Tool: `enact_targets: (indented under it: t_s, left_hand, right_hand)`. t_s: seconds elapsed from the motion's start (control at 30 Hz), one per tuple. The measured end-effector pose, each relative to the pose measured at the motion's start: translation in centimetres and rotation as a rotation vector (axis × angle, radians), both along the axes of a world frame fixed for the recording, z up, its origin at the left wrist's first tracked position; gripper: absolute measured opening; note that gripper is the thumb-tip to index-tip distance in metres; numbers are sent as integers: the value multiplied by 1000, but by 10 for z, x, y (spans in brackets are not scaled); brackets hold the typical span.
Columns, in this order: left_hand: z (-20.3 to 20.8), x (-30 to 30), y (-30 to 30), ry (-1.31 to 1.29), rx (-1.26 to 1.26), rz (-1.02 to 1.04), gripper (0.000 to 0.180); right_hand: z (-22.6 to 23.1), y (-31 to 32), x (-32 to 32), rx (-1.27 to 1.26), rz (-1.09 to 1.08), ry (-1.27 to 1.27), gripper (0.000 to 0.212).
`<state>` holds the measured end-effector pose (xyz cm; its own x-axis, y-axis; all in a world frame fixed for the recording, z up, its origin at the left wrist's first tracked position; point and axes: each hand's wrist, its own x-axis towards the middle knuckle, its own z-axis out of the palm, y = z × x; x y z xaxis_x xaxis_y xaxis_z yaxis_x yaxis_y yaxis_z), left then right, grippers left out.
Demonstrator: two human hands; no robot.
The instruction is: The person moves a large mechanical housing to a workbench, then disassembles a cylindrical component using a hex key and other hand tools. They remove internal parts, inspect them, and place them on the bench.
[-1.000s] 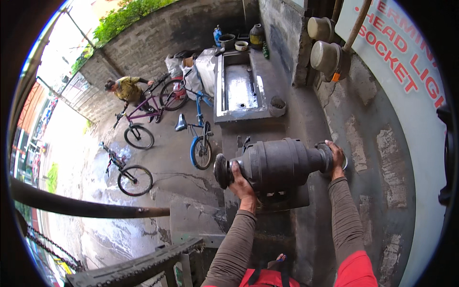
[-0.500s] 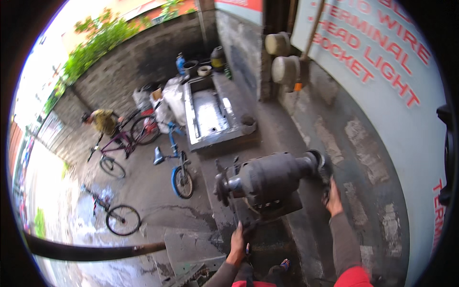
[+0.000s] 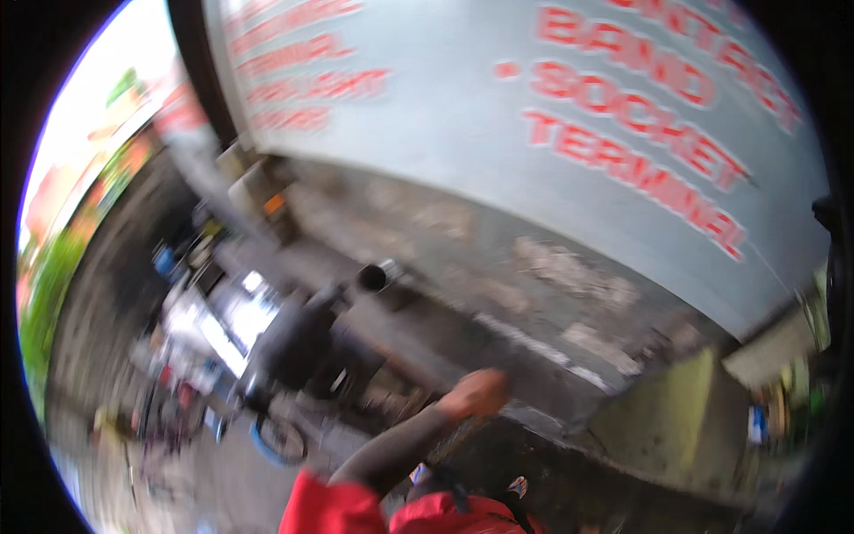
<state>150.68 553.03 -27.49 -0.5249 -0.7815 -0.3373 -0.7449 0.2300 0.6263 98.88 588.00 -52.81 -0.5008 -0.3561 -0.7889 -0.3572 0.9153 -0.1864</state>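
My left hand (image 3: 479, 393) reaches across the lower middle from a dark undersleeve and a red sleeve. Its fingers look curled into a rounded fist, though motion blurs them, and whatever might be inside cannot be made out. Left of the hand, apart from it, stands a bulky dark motor-like machine (image 3: 292, 349), badly smeared. Near its far end is a dark, round, open-ended piece (image 3: 374, 278); whether it joins the machine cannot be told. My right hand is out of view.
A wall with a large white sign (image 3: 427, 116) runs along the far side and right. A yellowish slab (image 3: 667, 414) stands at the lower right, near cluttered items. Beyond the machine lies a shiny metal basin (image 3: 236, 325); a blue-wheeled bicycle (image 3: 277, 440) stands lower left.
My view has swung right, so the machine now appears farther left. My left hand has come away from the machine's near side. My right hand has left the view.
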Motion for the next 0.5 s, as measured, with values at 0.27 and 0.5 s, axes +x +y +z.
enact_targets:
  t_s: [0.27, 0.5]
  left_hand:
    - [-30, -75, 101, 475, -29, 548, 35]
    - [-123, 203, 192, 40, -370, 2102, 31]
  right_hand:
    - [27, -95, 5, -57, 14, -129, 40]
    - [48, -159, 34, -324, -33, -12, 35]
